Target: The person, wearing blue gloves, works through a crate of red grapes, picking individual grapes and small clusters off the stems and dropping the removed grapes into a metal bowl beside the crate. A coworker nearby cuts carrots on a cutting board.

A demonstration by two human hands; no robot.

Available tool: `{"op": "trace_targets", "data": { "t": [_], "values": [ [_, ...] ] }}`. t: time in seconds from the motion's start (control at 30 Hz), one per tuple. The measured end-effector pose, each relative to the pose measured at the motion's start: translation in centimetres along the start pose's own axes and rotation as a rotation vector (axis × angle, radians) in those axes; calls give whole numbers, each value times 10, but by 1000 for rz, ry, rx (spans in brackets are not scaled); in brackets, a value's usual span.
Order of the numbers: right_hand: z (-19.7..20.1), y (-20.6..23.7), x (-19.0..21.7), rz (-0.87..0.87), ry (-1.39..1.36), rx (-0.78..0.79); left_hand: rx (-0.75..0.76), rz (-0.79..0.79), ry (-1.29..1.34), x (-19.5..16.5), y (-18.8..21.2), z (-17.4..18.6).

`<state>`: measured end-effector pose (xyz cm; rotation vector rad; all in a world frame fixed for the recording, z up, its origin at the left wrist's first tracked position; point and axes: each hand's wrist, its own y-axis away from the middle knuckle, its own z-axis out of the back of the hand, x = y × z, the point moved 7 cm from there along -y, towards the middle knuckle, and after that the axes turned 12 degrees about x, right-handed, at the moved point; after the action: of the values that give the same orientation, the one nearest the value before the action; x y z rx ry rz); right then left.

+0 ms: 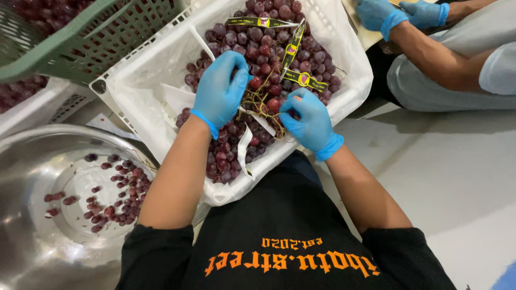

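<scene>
Now my left hand (219,88) and right hand (310,122) both pinch the grape stem (262,107) over the white crate (352,80); I reckon a hard tug could scatter loose grapes (226,156) past the rim

Both hands wear thin, bright blue disposable gloves: the left hand (219,88) and the right hand (310,121) are covered to the wrist, where each glove ends in a rolled cuff. Above the cuffs the forearms are bare up to the elbows. The person wears a black shirt (279,236) with its sleeves bunched near the elbows, dark fabric gathered in soft folds. Across the chest runs orange printed lettering in a gothic style, with a smaller orange line beside it.
</scene>
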<state>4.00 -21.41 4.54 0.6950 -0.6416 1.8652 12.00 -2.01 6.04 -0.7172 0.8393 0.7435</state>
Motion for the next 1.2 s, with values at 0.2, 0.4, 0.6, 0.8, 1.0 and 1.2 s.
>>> {"op": "trace_targets", "data": {
  "t": [0.2, 0.4, 0.6, 0.8, 1.0, 1.2],
  "values": [
    [-3, 0, -32, -58, -570, -23, 172, 78, 304, 2, -2, -23],
    [3, 0, -37, -293, -850, -8, 260, 46, 171, -4, 0, -46],
    [33, -17, 54, 275, 135, -55, 450, 334, 1018, 12, 6, -83],
    [25, -24, 5, -69, -267, 46, 246, 394, 1021, 29, 4, -59],
    [-9, -15, -26, -119, -14, 270, 192, 437, 872, 35, 2, -52],
    [-9, -9, -21, -123, 4, 229, 416, 201, 221, 9, 4, -51]
  ]
}}
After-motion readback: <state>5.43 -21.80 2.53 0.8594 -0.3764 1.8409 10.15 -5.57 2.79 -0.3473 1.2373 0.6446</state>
